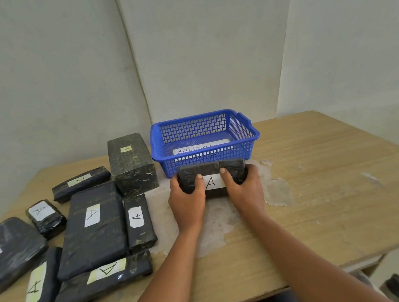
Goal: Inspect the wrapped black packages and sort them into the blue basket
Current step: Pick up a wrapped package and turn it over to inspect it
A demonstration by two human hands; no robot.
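Gripping the A-labelled black package (211, 171) w/ both hands, left hand (186, 196) & right hand (244, 188) fingers curled round its ends, just near of the blue basket (206, 153) on the desk (320, 187): tilt it, check wrap & label, then lift clear of the near rim.

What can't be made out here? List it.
- Head view: the paper label in the blue basket is half hidden by the near wall; its word is unreadable.
- The held package: ends covered by the left hand and right hand.
- Dark object, bottom right: blurred, unidentifiable.
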